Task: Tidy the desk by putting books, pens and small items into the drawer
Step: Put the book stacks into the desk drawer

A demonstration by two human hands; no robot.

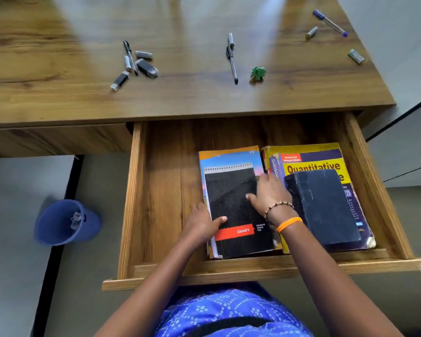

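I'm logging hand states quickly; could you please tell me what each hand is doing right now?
Left hand: grips the left edge of the black spiral pad, thumb on its cover.
Right hand: open, fingers resting flat on the pad.

study or home-office corner. wooden desk (58, 76) with pull-out drawer (156, 190); textbook (314, 164) and spiral notepad (231, 186) inside. pens (232, 58), usb sticks (120, 80), marker (329, 22) scattered on desktop. small blue wastebasket (58, 224) with crumpled paper on grey floor beside desk.
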